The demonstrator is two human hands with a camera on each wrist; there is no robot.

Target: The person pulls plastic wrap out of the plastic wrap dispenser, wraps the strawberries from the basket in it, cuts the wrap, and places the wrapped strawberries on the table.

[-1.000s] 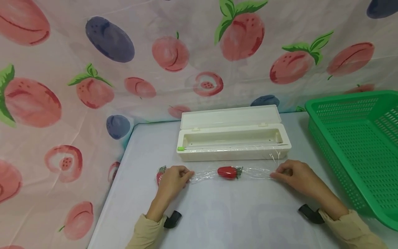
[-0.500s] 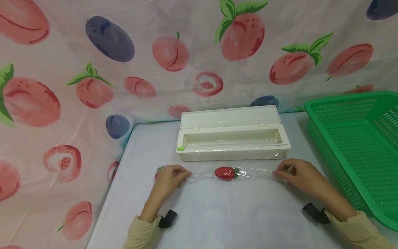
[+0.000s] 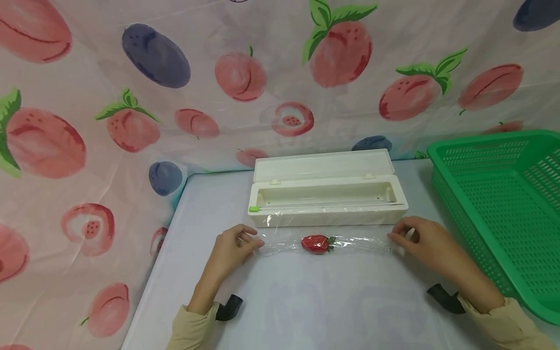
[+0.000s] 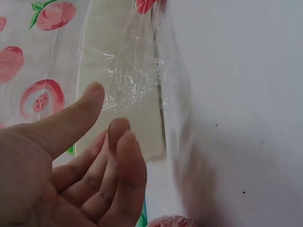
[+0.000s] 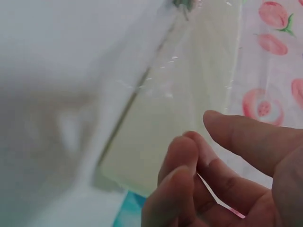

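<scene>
On the white tabletop in the head view lies a red strawberry [image 3: 315, 244] with green leaves, in a strip of clear cling film [image 3: 360, 244] whose bunched ends stretch to both sides. My left hand [image 3: 229, 250] is at the film's left end; in the left wrist view its thumb and fingers stand apart, with the film [image 4: 135, 82] just beyond them. Near the right end is my right hand [image 3: 430, 245], its fingers loosely bent. A gap shows between thumb [image 5: 236, 130] and fingertips in the right wrist view. A second wrapped red fruit [image 4: 173, 222] peeks in under the left hand.
Behind the strawberry stands a long white cling film box [image 3: 328, 217], lid raised, with a green slider [image 3: 253, 209] on its front edge. To the right is a green plastic basket [image 3: 457, 209]. A fruit-printed cloth [image 3: 245, 121] hangs along the back and left.
Both hands have let go of the film ends they pinched and moved slightly outward. The strawberry shifted slightly left as the film tightened round it. My left hand now hides the second fruit in the head view.
</scene>
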